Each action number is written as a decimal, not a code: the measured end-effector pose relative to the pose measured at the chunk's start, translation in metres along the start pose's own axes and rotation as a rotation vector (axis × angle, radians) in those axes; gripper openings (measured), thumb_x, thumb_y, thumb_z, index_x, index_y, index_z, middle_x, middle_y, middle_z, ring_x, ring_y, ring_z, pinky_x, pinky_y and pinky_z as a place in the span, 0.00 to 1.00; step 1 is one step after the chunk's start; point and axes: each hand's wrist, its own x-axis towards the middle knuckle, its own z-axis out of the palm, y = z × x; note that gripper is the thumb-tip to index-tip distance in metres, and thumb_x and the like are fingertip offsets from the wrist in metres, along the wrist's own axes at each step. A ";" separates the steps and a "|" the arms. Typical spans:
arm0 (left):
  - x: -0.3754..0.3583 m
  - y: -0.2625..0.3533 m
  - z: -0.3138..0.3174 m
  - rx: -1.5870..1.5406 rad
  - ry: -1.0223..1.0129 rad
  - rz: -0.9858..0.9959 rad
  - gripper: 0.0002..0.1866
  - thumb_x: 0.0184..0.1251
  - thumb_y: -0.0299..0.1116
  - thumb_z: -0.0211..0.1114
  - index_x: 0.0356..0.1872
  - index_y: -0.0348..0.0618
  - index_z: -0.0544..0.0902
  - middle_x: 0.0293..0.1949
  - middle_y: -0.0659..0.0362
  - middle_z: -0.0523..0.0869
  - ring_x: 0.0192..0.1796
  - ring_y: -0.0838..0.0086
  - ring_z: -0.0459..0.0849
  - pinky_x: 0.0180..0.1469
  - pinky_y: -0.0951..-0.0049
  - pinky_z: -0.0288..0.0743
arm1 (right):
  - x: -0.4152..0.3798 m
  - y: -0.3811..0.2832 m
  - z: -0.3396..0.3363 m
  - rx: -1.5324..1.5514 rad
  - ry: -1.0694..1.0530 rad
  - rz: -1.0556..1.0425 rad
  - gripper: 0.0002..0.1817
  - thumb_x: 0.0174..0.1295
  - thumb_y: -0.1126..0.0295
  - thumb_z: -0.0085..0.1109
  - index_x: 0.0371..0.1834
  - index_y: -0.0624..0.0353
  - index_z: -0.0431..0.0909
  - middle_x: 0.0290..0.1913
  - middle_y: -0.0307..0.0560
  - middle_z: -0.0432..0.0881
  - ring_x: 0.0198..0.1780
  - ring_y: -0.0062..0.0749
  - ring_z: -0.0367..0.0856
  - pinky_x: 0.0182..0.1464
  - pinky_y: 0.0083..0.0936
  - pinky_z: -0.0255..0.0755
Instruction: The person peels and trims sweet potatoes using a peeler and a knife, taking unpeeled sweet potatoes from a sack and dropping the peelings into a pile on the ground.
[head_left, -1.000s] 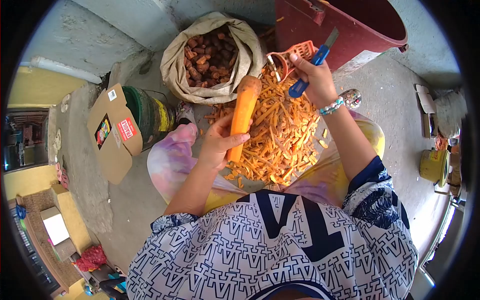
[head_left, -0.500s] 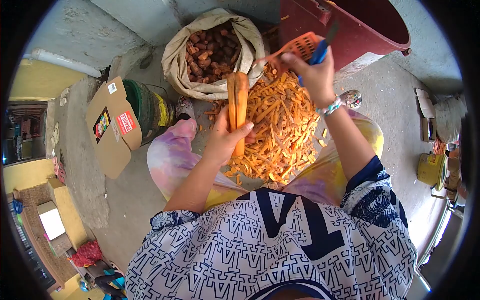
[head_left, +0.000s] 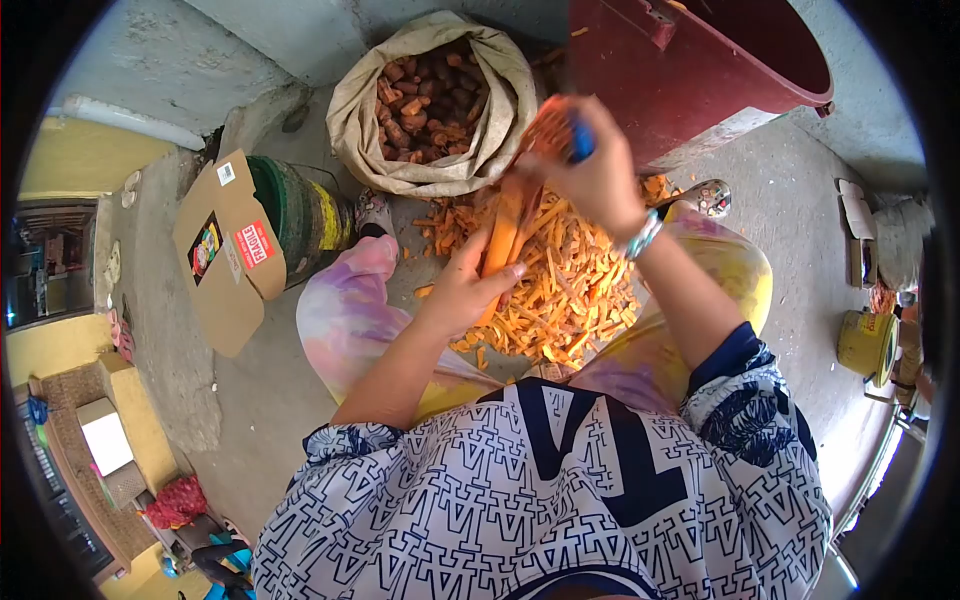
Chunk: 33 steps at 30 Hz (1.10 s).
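My left hand point(head_left: 462, 298) is wrapped round the lower part of a long orange root vegetable point(head_left: 503, 232), held tilted with its top leaning away from me. At its upper end, my right hand point(head_left: 605, 185) grips a blue-handled tool point(head_left: 581, 140) together with an orange perforated plastic piece point(head_left: 547, 130). Motion blurs that hand, and how tool and root meet is hard to make out. Below both hands lies a heap of orange strips and peelings point(head_left: 575, 290) on the floor between my legs.
A cloth sack point(head_left: 352, 115) of brownish unpeeled roots point(head_left: 430, 115) stands ahead. Right of it is a large dark red tub point(head_left: 620, 85). On the left, a cardboard piece point(head_left: 222, 300) leans by a green bucket point(head_left: 270, 205). A yellow pail point(head_left: 865, 343) sits far right.
My right hand has come down and left, bringing the tool to the root's upper end. In my left hand, the root has moved slightly right and tilted further away.
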 end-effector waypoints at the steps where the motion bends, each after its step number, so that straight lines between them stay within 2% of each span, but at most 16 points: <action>1: -0.002 -0.001 0.000 0.023 -0.006 0.001 0.26 0.63 0.27 0.60 0.61 0.40 0.63 0.33 0.63 0.74 0.25 0.83 0.72 0.25 0.83 0.68 | 0.004 0.013 -0.004 -0.078 0.036 0.026 0.26 0.39 0.73 0.73 0.43 0.60 0.72 0.37 0.49 0.82 0.38 0.32 0.82 0.42 0.25 0.76; 2: -0.005 -0.001 0.001 0.021 -0.008 -0.003 0.26 0.63 0.27 0.60 0.61 0.40 0.63 0.33 0.63 0.74 0.25 0.83 0.72 0.25 0.83 0.68 | 0.019 0.034 -0.019 0.060 0.013 0.293 0.25 0.42 0.74 0.72 0.45 0.60 0.72 0.36 0.51 0.83 0.36 0.32 0.83 0.39 0.25 0.79; 3: -0.008 0.002 0.002 -0.010 -0.009 0.001 0.29 0.63 0.26 0.59 0.65 0.43 0.59 0.33 0.62 0.74 0.26 0.82 0.72 0.26 0.81 0.68 | 0.032 0.059 -0.033 -0.152 0.132 0.208 0.23 0.45 0.74 0.71 0.45 0.61 0.72 0.34 0.50 0.83 0.33 0.32 0.83 0.36 0.24 0.79; 5: -0.008 0.010 0.002 -0.043 -0.013 0.014 0.33 0.63 0.26 0.58 0.68 0.46 0.55 0.33 0.62 0.73 0.27 0.80 0.73 0.26 0.80 0.69 | 0.038 0.046 -0.043 0.095 0.104 0.307 0.22 0.46 0.74 0.71 0.44 0.62 0.72 0.36 0.48 0.82 0.36 0.29 0.82 0.38 0.23 0.78; 9: -0.008 0.019 -0.002 -0.223 0.002 -0.209 0.35 0.63 0.25 0.56 0.70 0.50 0.52 0.34 0.59 0.73 0.23 0.79 0.73 0.20 0.79 0.67 | -0.024 -0.032 -0.005 0.363 -0.249 0.132 0.27 0.42 0.72 0.75 0.46 0.62 0.71 0.39 0.45 0.77 0.46 0.26 0.74 0.49 0.27 0.71; 12: -0.014 0.022 -0.003 -0.147 -0.055 -0.137 0.36 0.60 0.23 0.56 0.69 0.49 0.52 0.34 0.59 0.73 0.21 0.80 0.72 0.18 0.80 0.65 | -0.002 0.028 -0.009 -0.007 -0.080 0.093 0.25 0.43 0.75 0.73 0.45 0.59 0.72 0.39 0.45 0.79 0.42 0.29 0.78 0.47 0.26 0.74; 13: -0.017 0.024 -0.004 -0.144 -0.077 -0.139 0.36 0.59 0.23 0.56 0.69 0.48 0.52 0.34 0.59 0.73 0.20 0.81 0.71 0.17 0.81 0.64 | 0.016 0.035 -0.023 -0.042 -0.062 0.340 0.24 0.44 0.76 0.72 0.45 0.59 0.71 0.39 0.46 0.80 0.39 0.30 0.80 0.44 0.25 0.77; 15: -0.017 0.026 -0.004 -0.139 -0.101 -0.130 0.37 0.58 0.22 0.56 0.69 0.48 0.52 0.34 0.59 0.73 0.20 0.81 0.70 0.17 0.82 0.64 | 0.041 0.056 -0.040 0.116 0.115 0.420 0.23 0.46 0.75 0.71 0.45 0.62 0.71 0.39 0.47 0.81 0.38 0.27 0.81 0.39 0.24 0.79; 17: -0.017 0.023 -0.001 -0.161 -0.001 -0.176 0.32 0.58 0.23 0.57 0.65 0.45 0.57 0.29 0.61 0.72 0.20 0.81 0.71 0.16 0.80 0.64 | 0.030 0.030 -0.035 0.417 0.012 0.374 0.25 0.43 0.74 0.73 0.45 0.63 0.70 0.40 0.46 0.80 0.40 0.29 0.80 0.43 0.26 0.76; 19: -0.012 0.017 -0.003 -0.149 -0.018 -0.192 0.31 0.58 0.23 0.57 0.64 0.44 0.58 0.28 0.62 0.72 0.19 0.81 0.71 0.16 0.80 0.64 | -0.003 -0.004 -0.013 0.179 -0.099 0.149 0.28 0.40 0.72 0.76 0.45 0.62 0.71 0.39 0.45 0.79 0.44 0.29 0.77 0.47 0.27 0.72; 20: -0.011 0.016 -0.005 -0.124 -0.038 -0.210 0.30 0.58 0.24 0.58 0.63 0.42 0.60 0.26 0.62 0.72 0.18 0.82 0.70 0.15 0.80 0.63 | -0.018 -0.013 -0.001 0.257 -0.212 0.069 0.31 0.36 0.70 0.79 0.44 0.62 0.72 0.39 0.46 0.78 0.46 0.29 0.75 0.51 0.27 0.69; 24: -0.016 0.022 -0.005 0.000 -0.033 -0.139 0.25 0.58 0.23 0.56 0.59 0.40 0.63 0.30 0.62 0.73 0.19 0.83 0.69 0.16 0.83 0.64 | 0.012 0.042 -0.020 0.125 -0.046 0.363 0.23 0.44 0.74 0.72 0.43 0.62 0.73 0.36 0.45 0.82 0.35 0.26 0.81 0.37 0.22 0.77; 25: -0.017 0.021 -0.005 0.002 -0.036 -0.136 0.25 0.58 0.23 0.56 0.59 0.40 0.63 0.30 0.62 0.73 0.19 0.83 0.69 0.16 0.83 0.64 | 0.023 0.069 -0.029 -0.031 0.080 0.196 0.22 0.45 0.75 0.72 0.43 0.62 0.72 0.36 0.46 0.83 0.35 0.25 0.82 0.35 0.21 0.78; 27: -0.019 0.019 -0.007 0.007 -0.048 -0.136 0.24 0.61 0.28 0.58 0.58 0.40 0.64 0.29 0.63 0.73 0.19 0.83 0.69 0.16 0.84 0.65 | 0.036 0.067 -0.041 0.143 0.129 0.363 0.23 0.45 0.76 0.71 0.44 0.63 0.71 0.35 0.45 0.83 0.35 0.25 0.82 0.35 0.21 0.78; 31: -0.007 0.009 -0.014 -0.043 -0.009 -0.249 0.22 0.64 0.34 0.60 0.57 0.40 0.65 0.29 0.63 0.73 0.21 0.83 0.71 0.19 0.82 0.67 | 0.017 0.025 -0.030 0.147 0.035 0.200 0.25 0.44 0.71 0.73 0.44 0.63 0.70 0.38 0.45 0.82 0.40 0.25 0.81 0.42 0.23 0.76; 33: -0.002 0.004 -0.011 -0.229 -0.015 -0.135 0.21 0.64 0.36 0.61 0.54 0.41 0.66 0.30 0.62 0.74 0.26 0.81 0.75 0.24 0.80 0.71 | 0.018 0.024 -0.031 0.175 0.030 0.221 0.26 0.43 0.70 0.74 0.44 0.63 0.70 0.38 0.44 0.82 0.39 0.24 0.81 0.42 0.22 0.75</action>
